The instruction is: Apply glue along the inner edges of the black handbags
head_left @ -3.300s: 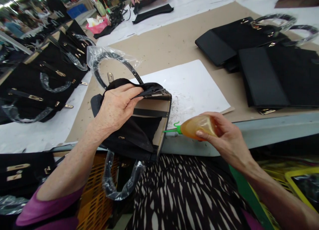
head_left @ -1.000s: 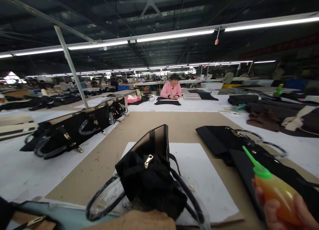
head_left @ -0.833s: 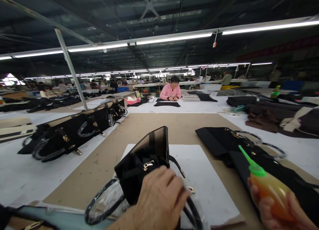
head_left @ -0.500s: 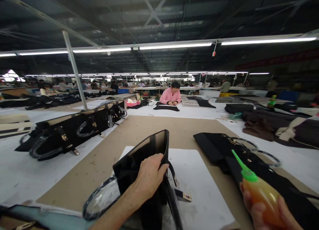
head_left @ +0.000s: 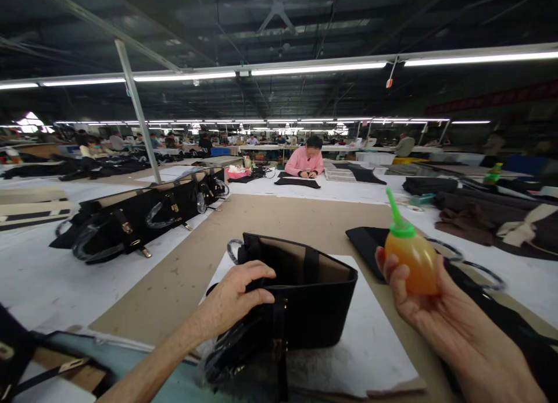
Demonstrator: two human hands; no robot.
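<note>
A black handbag [head_left: 314, 316] with a tan lining stands mouth-up in front of me, on a white sheet [head_left: 387, 362]. My left hand [head_left: 238, 292] pinches its near rim, fingers over the inside and thumb outside. A plastic-wrapped handle [head_left: 220, 356] and a strap hang on the bag's near side. In my right hand [head_left: 440, 310] is a squeeze bottle [head_left: 414, 263] of amber liquid, held upright to the right of the bag. Its green nozzle [head_left: 396, 214] points up.
A row of black handbags [head_left: 152, 211] stands at left. Flat black bag pieces with handles [head_left: 488, 310] lie at right, near dark folded cloth [head_left: 471, 211]. Another open bag [head_left: 56, 368] sits at lower left. A person in pink [head_left: 305, 161] works across the table.
The handbag has turned so its side now faces me, and my left hand has shifted to the near rim. The bottle has risen leftward and stands more upright.
</note>
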